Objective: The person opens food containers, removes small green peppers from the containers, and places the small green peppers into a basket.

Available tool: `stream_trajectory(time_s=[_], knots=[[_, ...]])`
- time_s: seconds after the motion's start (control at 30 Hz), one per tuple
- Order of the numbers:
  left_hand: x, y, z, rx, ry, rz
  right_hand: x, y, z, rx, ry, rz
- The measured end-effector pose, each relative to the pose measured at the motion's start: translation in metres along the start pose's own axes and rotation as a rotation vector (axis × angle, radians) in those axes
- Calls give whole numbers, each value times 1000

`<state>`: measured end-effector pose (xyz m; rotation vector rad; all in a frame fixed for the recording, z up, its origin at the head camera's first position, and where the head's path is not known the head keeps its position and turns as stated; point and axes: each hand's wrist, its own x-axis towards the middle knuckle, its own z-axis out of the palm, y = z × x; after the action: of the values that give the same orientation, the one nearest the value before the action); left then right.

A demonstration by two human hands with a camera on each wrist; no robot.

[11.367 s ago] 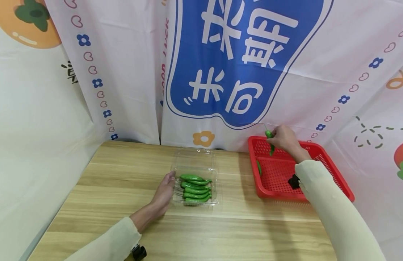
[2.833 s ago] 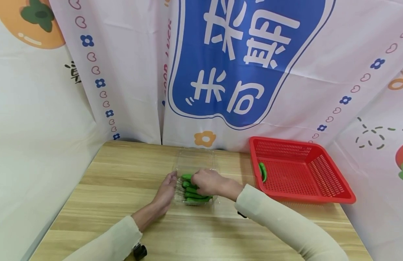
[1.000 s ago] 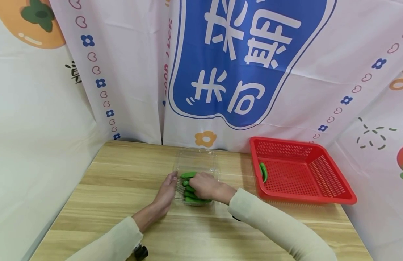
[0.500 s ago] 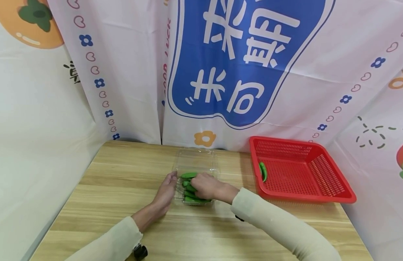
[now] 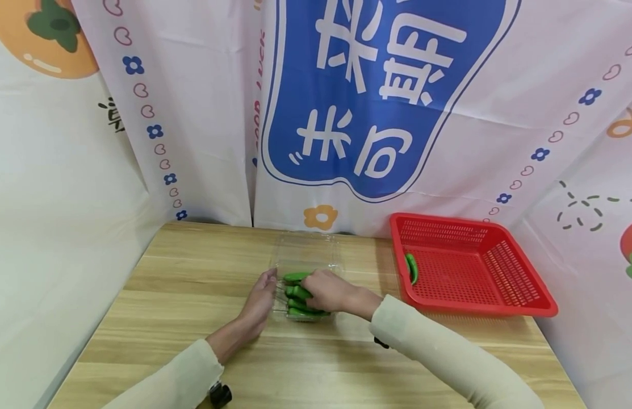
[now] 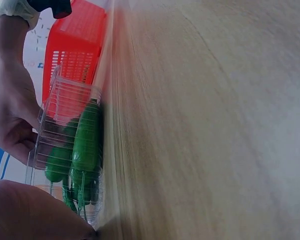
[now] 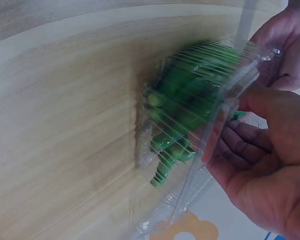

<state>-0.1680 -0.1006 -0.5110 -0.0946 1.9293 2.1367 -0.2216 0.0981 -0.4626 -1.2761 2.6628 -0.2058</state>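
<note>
A clear plastic clamshell box [image 5: 280, 313] stands on the table with its lid raised at the back. Several green chili peppers [image 5: 297, 277] lie side by side in it. My left hand [image 5: 259, 301] rests against the box's left side, fingers fairly straight. Inside the box, my right hand [image 5: 328, 291] has its curled fingers on a middle pepper and seems to pinch it; its fingertips are partly hidden. Through the box wall in the right wrist view, the peppers [image 7: 190, 90] look blurred, with the right hand [image 7: 270, 155] reaching over the rim.
A red plastic basket [image 5: 479, 311] stands at the table's back right, with green chili peppers [image 5: 411, 268] along its left wall. Printed cloth [image 5: 213, 113] hangs behind the wooden table [image 5: 316, 369].
Earlier, my right hand held a pepper over the red basket; now it is inside the clear box. Lately it has shifted slightly to the right among the peppers. My left hand stays put.
</note>
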Motion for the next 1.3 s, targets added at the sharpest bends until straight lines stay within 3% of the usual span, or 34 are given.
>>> stream_trajectory(time_s=[0.17, 0.67, 1.3], knots=[[-1, 0, 0, -7, -7, 7, -1, -1, -5, 69, -7, 32], [0, -2, -1, -19, -11, 18, -8, -2, -25, 138, 102, 52], [0, -3, 0, -13, 5, 29, -21, 3, -53, 135, 169, 51]])
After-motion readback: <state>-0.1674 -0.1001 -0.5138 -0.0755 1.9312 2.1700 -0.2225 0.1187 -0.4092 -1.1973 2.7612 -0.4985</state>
